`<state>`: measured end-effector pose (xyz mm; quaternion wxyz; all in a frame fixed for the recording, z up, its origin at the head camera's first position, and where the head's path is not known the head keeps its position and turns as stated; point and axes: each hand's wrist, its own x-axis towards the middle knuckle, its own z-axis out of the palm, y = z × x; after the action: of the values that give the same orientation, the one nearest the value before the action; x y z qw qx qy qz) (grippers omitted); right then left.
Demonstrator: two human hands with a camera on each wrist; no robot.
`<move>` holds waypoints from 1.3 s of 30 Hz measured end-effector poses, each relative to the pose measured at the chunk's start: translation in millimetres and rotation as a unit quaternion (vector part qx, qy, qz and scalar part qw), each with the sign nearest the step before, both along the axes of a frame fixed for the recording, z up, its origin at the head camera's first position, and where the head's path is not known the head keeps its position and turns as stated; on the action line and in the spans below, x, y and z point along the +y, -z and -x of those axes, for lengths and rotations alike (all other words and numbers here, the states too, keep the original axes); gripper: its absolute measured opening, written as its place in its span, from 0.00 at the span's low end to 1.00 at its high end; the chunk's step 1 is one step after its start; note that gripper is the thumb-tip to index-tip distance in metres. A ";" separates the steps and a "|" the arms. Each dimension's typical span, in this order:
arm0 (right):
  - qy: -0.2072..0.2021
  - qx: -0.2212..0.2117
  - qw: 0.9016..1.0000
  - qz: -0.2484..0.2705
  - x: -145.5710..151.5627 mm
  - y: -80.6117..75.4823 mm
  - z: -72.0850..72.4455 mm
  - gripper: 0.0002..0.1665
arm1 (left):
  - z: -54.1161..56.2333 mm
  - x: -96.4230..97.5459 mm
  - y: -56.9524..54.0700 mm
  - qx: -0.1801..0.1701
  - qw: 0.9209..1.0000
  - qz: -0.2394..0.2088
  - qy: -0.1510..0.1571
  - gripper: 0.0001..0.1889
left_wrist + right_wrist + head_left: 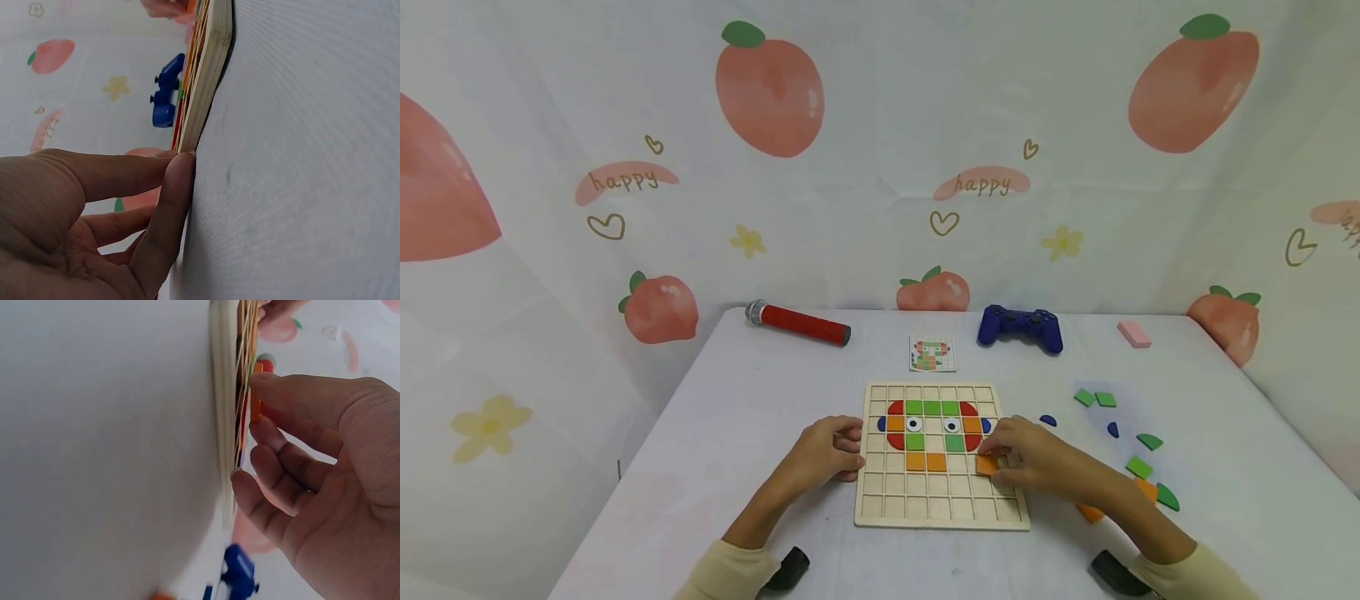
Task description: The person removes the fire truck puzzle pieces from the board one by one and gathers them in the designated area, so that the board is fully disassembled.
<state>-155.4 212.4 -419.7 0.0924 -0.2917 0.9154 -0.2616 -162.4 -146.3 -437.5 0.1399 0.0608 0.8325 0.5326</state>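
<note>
A square wooden grid board [895,507] lies on the table, with red, green, orange and blue pieces and two eye discs set in its upper cells. My left hand [823,452] grips the board's left edge; in the left wrist view, thumb and finger meet at the board's edge [209,81]. Between the thumb and finger of my right hand [1033,454] is an orange square tile [986,465], over the right part of the board. In the right wrist view that orange tile [256,394] stands on edge in the picture, just off the board's face.
Loose green pieces [1138,467], blue half-rounds [1113,429] and orange tiles [1091,513] lie right of the board, partly under my right forearm. Behind the board are a pattern card [932,354], a red microphone [801,323], a blue game controller [1019,327] and a pink block [1133,334].
</note>
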 end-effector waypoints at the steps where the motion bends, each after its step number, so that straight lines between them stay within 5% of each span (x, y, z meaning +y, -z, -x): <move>1: -0.002 -0.002 1.000 -0.001 -3.8 -0.4 0.0 0.15 | 0.0 -0.1 -0.2 0.000 1.000 0.000 0.000 0.31; 16: -0.070 -0.013 0.997 -0.009 -47.3 -1.5 1.8 0.15 | 0.6 0.1 -1.8 -0.003 1.000 -0.004 0.001 0.31; 39: -0.071 -0.012 0.997 -0.016 -58.7 -4.5 -2.2 0.16 | 0.9 -0.9 -0.3 -0.002 1.000 -0.006 0.004 0.31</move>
<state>-153.2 153.7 -415.2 0.1260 -0.3514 0.8954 -0.2428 -163.3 -147.2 -437.2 0.1433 0.0637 0.8288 0.5371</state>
